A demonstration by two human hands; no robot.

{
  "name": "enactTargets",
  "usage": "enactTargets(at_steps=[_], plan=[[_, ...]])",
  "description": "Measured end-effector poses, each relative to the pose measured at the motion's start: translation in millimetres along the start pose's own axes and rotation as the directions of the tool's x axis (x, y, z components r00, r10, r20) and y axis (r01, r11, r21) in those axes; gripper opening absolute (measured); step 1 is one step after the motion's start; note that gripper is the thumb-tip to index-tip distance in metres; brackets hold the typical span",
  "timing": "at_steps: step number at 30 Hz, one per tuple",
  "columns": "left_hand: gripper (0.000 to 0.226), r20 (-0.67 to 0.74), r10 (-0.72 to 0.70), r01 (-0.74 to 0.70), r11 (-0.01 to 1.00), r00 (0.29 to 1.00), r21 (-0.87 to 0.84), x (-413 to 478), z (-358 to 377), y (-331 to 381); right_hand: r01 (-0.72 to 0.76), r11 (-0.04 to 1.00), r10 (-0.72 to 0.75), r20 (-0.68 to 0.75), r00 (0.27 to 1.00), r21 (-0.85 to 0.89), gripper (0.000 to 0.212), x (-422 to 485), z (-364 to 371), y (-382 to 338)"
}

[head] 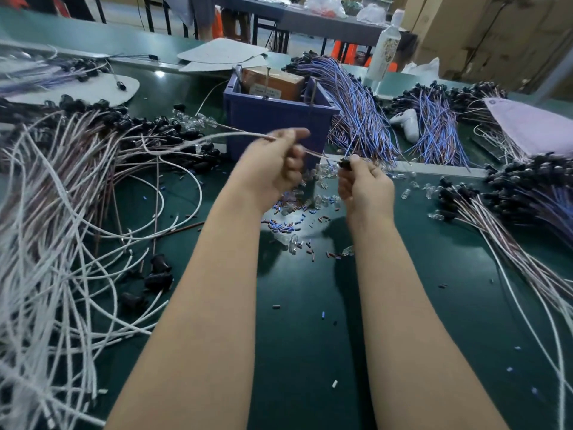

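Glossy green table (310, 305), matt blue plastic bin (279, 119), clear glass bulbs (322, 178).

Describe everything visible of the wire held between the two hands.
The wire is thin and flexible, a pale and a brownish strand together. It is stretched almost level above the green table. The left hand grips it, and its long end trails left toward a wire pile. Its right end carries a small black socket, pinched by the right hand. Blur hides finer detail.

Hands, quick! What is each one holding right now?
Left hand: closed, pinching a white-and-brown wire pair.
Right hand: closed, pinching a small black socket.
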State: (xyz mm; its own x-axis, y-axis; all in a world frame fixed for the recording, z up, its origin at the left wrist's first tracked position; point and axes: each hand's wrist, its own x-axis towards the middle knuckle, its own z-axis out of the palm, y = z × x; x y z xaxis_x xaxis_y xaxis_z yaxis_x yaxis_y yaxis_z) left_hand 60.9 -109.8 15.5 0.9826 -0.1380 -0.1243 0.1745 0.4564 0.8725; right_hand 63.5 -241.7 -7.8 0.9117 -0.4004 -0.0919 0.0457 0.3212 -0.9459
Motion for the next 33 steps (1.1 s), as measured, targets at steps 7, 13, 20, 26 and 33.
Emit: enactTargets(at_steps=[7,13,20,26,33], plan=[[0.033,-0.472,0.213,-0.315,0.937,0.855,-0.148,5,-31,21,0.069,0.944,-0.178,-0.320,0.931,-0.323,0.021,18,-19,0],[0.036,-0.357,0.230,-0.226,0.973,0.905,0.053,7,-17,14,0.444,0.424,-0.572,0.147,0.807,-0.789,0.022,-1,-3,6],[0.034,-0.335,0.240,-0.211,0.970,0.911,0.122,3,-15,13,0.619,0.500,-0.295,0.553,0.779,-0.606,0.024,-20,17,18],[0.013,-0.304,0.386,-0.288,0.902,0.871,0.321,2,-11,8,0.576,0.588,-0.363,0.451,0.815,-0.568,0.021,-16,17,16],[0.016,0.020,0.314,-0.255,0.729,0.949,0.635,4,-4,-5,0.517,0.636,-0.286,0.447,0.847,-0.572,0.032,-17,16,14]])
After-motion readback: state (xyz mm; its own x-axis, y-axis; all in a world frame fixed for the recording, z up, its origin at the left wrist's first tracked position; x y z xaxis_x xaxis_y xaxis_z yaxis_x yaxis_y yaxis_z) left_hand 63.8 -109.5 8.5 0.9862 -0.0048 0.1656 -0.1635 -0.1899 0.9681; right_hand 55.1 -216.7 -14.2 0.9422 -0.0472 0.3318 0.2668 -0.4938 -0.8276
